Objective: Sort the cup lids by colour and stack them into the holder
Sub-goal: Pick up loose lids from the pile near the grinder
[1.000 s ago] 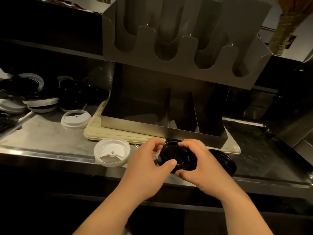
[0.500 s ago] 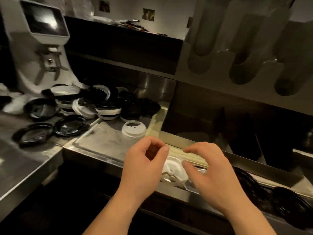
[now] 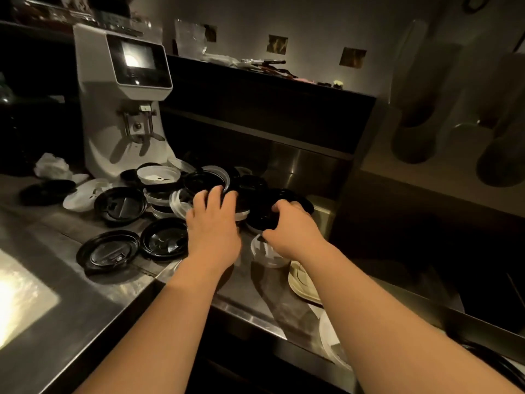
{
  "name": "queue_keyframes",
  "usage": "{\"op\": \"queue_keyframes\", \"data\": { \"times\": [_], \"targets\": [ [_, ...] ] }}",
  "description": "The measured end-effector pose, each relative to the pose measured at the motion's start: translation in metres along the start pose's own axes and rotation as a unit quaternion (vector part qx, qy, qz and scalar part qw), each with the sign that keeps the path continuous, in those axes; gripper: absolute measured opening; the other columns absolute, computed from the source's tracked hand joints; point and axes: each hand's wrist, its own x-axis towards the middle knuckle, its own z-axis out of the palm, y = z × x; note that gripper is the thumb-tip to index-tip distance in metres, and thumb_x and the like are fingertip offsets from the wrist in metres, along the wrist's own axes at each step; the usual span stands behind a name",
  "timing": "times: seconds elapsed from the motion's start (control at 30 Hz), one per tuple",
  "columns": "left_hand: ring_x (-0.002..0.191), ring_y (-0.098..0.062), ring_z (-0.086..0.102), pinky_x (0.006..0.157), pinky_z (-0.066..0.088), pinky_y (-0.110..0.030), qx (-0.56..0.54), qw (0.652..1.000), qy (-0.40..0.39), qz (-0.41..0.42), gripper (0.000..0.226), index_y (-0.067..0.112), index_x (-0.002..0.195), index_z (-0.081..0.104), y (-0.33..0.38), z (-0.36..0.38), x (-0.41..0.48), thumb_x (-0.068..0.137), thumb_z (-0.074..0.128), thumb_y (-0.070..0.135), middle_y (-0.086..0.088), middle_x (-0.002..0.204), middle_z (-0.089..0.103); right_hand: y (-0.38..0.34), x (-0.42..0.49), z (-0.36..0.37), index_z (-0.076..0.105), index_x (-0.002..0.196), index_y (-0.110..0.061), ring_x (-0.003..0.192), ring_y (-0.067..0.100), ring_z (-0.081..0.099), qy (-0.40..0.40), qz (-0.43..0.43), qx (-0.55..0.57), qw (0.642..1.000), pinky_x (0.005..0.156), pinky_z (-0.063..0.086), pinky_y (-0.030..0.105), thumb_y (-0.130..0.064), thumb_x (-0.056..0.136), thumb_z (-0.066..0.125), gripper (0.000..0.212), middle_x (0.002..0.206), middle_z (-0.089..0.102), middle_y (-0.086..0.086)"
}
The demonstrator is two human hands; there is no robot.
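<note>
1. The pile of cup lids (image 3: 199,186) sits just right of the grinder (image 3: 125,95), at its base. Black and white lids are mixed and overlapping there. That mix is probably why both hands work at this spot: the colours must be separated before stacking.
2. The left hand (image 3: 213,226) reaches into the middle of the pile, right of the grinder. Its fingers (image 3: 217,194) are spread and laid over a dark lid, seemingly to steady the heap. I cannot tell whether the tips hook a rim.
3. The right hand (image 3: 292,226), farther right of the grinder, curls its fingers and thumb round a black lid (image 3: 262,217) and pinches its edge. The grip looks suited to lifting it free.
4. The holder (image 3: 423,115) stands well right of the grinder and is blurred. I cannot tell whether its tall slots hold anything.
5. The lids are round and shallow. The black ones are glossy and catch highlights; the white ones are paler and duller.
6. Three single black lids (image 3: 120,204) lie flat in front of the grinder. A white lid (image 3: 265,253) lies under the right wrist.
</note>
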Motion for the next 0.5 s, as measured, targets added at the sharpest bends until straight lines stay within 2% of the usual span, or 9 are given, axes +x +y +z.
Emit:
{"op": "queue_keyframes", "data": {
  "times": [0.07,0.13,0.2,0.23,0.3,0.37,0.43,0.5],
  "targets": [
    [0.147,-0.032,0.015,0.115,0.026,-0.05,0.04,0.998,-0.04,0.019,0.074,0.027,0.152,0.027,-0.003,0.004,0.013,0.089,0.065,0.022,-0.002,0.159,0.028,-0.005,0.02,0.006,0.032,0.153,-0.024,0.138,0.032,0.037,0.006,0.028,0.0,1.0,0.109,0.045,0.047,-0.018,0.089,0.07,0.074,0.154,0.031,0.005],
    [0.143,-0.031,0.023,0.112,0.028,-0.049,0.055,0.997,-0.048,0.023,0.068,0.027,0.149,0.034,-0.007,0.008,0.02,0.088,0.063,0.02,0.0,0.152,0.038,-0.009,0.036,0.01,0.034,0.152,-0.027,0.138,0.032,0.034,0.009,0.049,0.016,0.999,0.109,0.044,0.048,-0.02,0.088,0.073,0.076,0.154,0.03,0.003],
    [0.13,-0.029,0.037,0.104,0.035,-0.046,0.037,0.999,-0.012,0.03,0.054,0.025,0.138,0.05,-0.013,0.01,0.023,0.086,0.063,0.021,0.001,0.137,0.053,-0.009,0.048,0.015,0.045,0.146,-0.027,0.129,0.031,0.046,0.01,0.071,0.018,0.997,0.102,0.05,0.045,-0.021,0.086,0.075,0.067,0.144,0.043,0.004],
    [0.122,-0.028,0.044,0.099,0.039,-0.045,0.013,0.999,0.013,0.033,0.047,0.021,0.131,0.056,-0.017,0.012,0.023,0.085,0.064,0.02,0.0,0.128,0.058,-0.009,0.053,0.019,0.052,0.139,-0.025,0.118,0.03,0.054,0.009,0.084,0.011,0.996,0.095,0.053,0.041,-0.018,0.086,0.075,0.058,0.132,0.052,0.005],
    [0.105,-0.028,0.052,0.089,0.046,-0.043,-0.054,0.996,0.062,0.04,0.035,0.014,0.117,0.062,-0.021,0.015,0.021,0.082,0.066,0.013,-0.004,0.112,0.063,-0.006,0.056,0.021,0.062,0.125,-0.02,0.099,0.027,0.061,0.018,0.107,-0.002,0.994,0.081,0.055,0.035,-0.015,0.088,0.072,0.039,0.108,0.059,0.004],
    [0.095,-0.024,0.052,0.081,0.045,-0.037,-0.153,0.983,0.098,0.026,0.026,0.011,0.11,0.061,-0.023,0.014,0.018,0.084,0.067,0.009,-0.003,0.104,0.06,-0.003,0.058,0.022,0.066,0.117,-0.017,0.089,0.026,0.06,0.029,0.112,-0.009,0.993,0.071,0.051,0.032,-0.017,0.091,0.07,0.026,0.098,0.059,0.004],
    [0.093,-0.015,0.053,0.078,0.041,-0.027,-0.271,0.956,0.108,-0.019,0.023,0.014,0.112,0.058,-0.02,0.007,0.012,0.09,0.067,0.011,0.005,0.103,0.056,-0.001,0.057,0.022,0.066,0.115,-0.016,0.087,0.025,0.059,0.034,0.11,0.002,0.993,0.071,0.05,0.032,-0.018,0.094,0.067,0.022,0.102,0.063,0.006],
    [0.092,-0.006,0.056,0.076,0.044,-0.019,-0.367,0.92,0.119,-0.067,0.025,0.019,0.117,0.055,-0.015,0.0,0.004,0.095,0.065,0.017,0.01,0.104,0.056,0.0,0.055,0.024,0.06,0.124,-0.019,0.1,0.028,0.061,0.041,0.108,0.033,0.993,0.082,0.053,0.034,-0.024,0.093,0.069,0.033,0.116,0.062,0.007]
  ]
}}
